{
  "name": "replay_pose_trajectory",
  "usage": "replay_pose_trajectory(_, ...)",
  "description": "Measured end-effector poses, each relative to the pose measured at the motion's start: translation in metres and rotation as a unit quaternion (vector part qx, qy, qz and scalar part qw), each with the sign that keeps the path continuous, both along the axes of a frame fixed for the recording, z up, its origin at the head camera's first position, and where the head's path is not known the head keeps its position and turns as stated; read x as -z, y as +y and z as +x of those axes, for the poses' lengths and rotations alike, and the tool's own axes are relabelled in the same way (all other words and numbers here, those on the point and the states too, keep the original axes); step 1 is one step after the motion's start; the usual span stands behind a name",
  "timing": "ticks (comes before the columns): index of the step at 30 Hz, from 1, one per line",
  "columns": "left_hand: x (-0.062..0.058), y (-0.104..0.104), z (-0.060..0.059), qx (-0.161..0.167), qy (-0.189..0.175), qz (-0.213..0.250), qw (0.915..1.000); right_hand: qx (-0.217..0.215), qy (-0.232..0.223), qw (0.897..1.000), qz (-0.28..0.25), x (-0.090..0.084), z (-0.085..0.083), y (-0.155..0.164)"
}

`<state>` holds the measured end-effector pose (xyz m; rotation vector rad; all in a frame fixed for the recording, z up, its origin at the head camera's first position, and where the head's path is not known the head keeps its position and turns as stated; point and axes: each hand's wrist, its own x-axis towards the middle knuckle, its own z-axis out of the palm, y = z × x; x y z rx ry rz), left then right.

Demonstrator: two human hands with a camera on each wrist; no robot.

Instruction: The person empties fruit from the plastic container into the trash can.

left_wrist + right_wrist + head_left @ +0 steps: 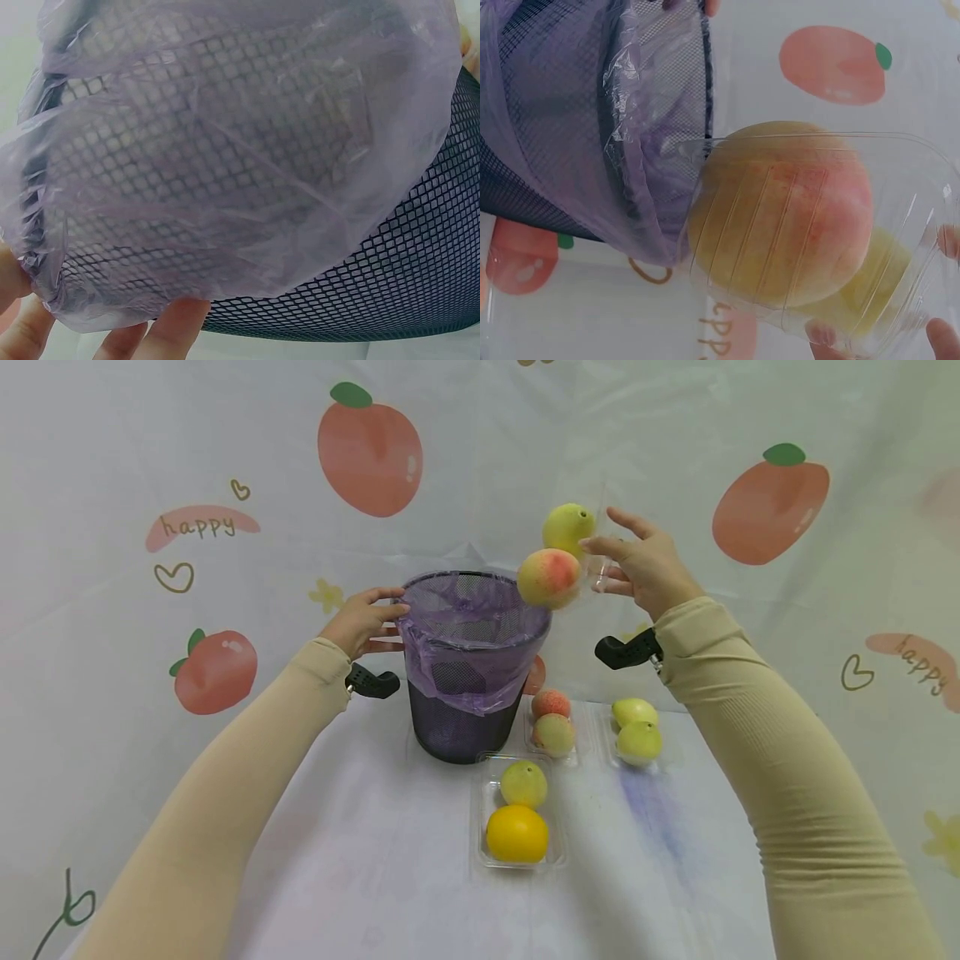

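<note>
Backdrop and tabletop: a white cloth (pixel 375 868) printed with peaches, hearts and the word "happy", legible at upper left and again at right in the head view. A black wire-mesh bin (pixel 461 727) stands on the cloth, lined with a thin, crinkled purple bag (pixel 472 627) folded over its rim.

The left hand (pixel 363 620) rests against the bin's rim with fingers extended, not curled around it; the left wrist view shows the fingertips (pixel 172 326) just under the bag's folded edge and the diamond mesh up close.

The right hand (pixel 645 568) grasps a clear plastic tray (pixel 592 556), tilted beside and above the bin's rim. The tray is nearly invisible from the head camera; the right wrist view shows its ribbed transparent wall and, within it, a round red-and-yellow peach (pixel 550 578) and a yellow-green fruit (pixel 567 528) behind.

On the cloth near the bin lie three more clear trays, each holding two fruits: two pinkish ones (pixel 552 720), two green pears (pixel 637 731), and a green fruit with an orange (pixel 517 833).
</note>
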<state>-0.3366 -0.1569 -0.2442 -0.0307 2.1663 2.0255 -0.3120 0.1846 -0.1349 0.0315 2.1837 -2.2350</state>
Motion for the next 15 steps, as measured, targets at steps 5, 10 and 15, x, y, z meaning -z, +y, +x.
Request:
replay_pose_trajectory(5,0.0002,-0.0001,-0.0004,-0.001,-0.002,0.001,1.0,0.002,0.004,1.0,0.016,-0.0007,0.0,-0.0034)
replay_pose_trajectory(10,0.0002,0.0002,-0.001,-0.003,-0.004,0.001,1.0,0.003,0.008,1.0,0.022,-0.0005,-0.0006,-0.0068)
replay_pose_trajectory(15,-0.0002,0.001,-0.0004,-0.005,-0.004,-0.003,1.0,0.006,0.023,0.999,0.044,0.0013,-0.0018,-0.0086)
